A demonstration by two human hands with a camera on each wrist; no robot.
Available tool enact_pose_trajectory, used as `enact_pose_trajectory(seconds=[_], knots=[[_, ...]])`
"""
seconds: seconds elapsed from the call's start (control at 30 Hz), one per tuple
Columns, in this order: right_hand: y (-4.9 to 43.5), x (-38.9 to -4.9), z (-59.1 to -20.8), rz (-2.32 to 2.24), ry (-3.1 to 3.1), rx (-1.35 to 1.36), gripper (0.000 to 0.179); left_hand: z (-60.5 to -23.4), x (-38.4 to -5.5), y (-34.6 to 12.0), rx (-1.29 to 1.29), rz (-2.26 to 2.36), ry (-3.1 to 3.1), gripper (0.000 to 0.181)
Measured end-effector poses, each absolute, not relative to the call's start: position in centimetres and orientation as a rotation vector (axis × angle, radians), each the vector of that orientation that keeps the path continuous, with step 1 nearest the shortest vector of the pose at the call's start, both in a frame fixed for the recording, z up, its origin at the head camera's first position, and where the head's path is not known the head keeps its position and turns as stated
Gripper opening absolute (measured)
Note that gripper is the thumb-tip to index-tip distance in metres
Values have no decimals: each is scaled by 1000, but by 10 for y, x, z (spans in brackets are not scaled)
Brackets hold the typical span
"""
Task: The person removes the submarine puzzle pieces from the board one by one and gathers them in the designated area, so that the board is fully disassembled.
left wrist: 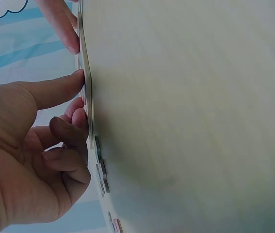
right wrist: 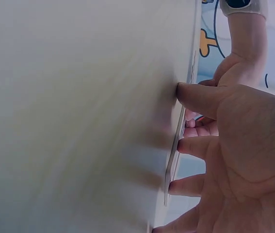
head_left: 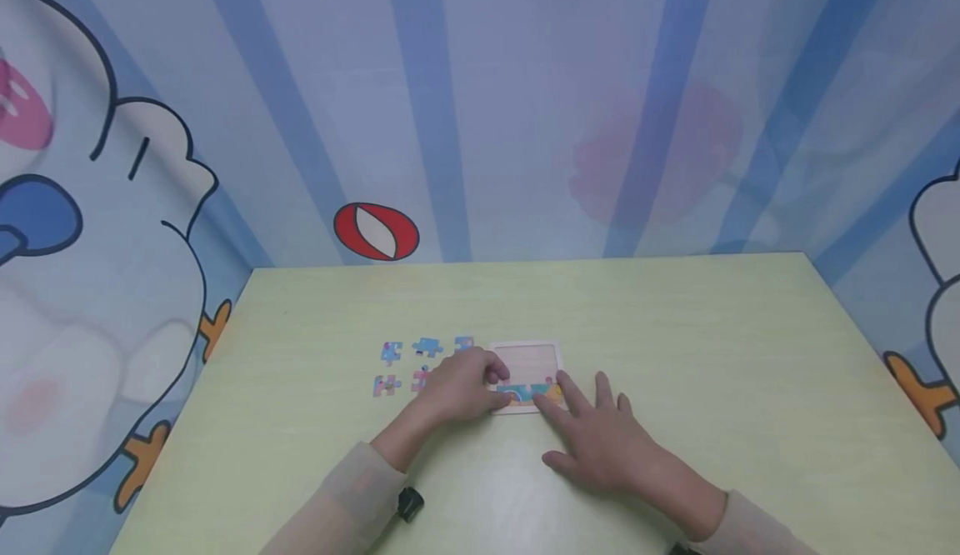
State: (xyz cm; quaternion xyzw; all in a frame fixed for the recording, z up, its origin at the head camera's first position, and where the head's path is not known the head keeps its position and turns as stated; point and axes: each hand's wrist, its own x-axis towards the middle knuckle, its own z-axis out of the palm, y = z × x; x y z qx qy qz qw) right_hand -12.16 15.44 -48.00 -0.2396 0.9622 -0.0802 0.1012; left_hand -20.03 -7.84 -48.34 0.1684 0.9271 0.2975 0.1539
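Note:
A shallow jigsaw tray [head_left: 527, 344] with a pale rim lies flat on the table. Joined puzzle pieces [head_left: 525, 392] in blue and orange fill its near side, while its far part shows the bare base. My left hand [head_left: 459, 384] is at the tray's left side, thumb and curled fingers on either side of a puzzle piece there; the fingers partly hide it. In the left wrist view, the thumb [left wrist: 62, 90] touches the tray's edge. My right hand [head_left: 600, 438] spreads its fingers, with fingertips touching the tray's near right corner.
Left of the tray lie several loose puzzle pieces [head_left: 427, 347] in two rows, some partly hidden by my left hand. The pale table [head_left: 712, 330] ends at a blue striped cloth backdrop [head_left: 517, 122]. A small black device [head_left: 409, 504] sits at my left wrist.

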Motion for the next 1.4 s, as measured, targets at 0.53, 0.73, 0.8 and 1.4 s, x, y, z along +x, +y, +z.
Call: enact_pose_trajectory(seconds=[0.53, 0.73, 0.8, 1.4], knots=[[154, -122, -478, -241, 2842, -711, 73, -481, -197, -74, 465, 884, 2684, 25], [154, -122, -479, -235, 2852, -726, 73, -480, -195, -74, 489, 922, 2688, 21], [154, -121, -479, -234, 2857, -729, 73, -479, -194, -74, 492, 940, 2683, 16], [153, -120, -477, -249, 2844, -686, 73, -463, -180, -128, 397, 1211, 2717, 8]])
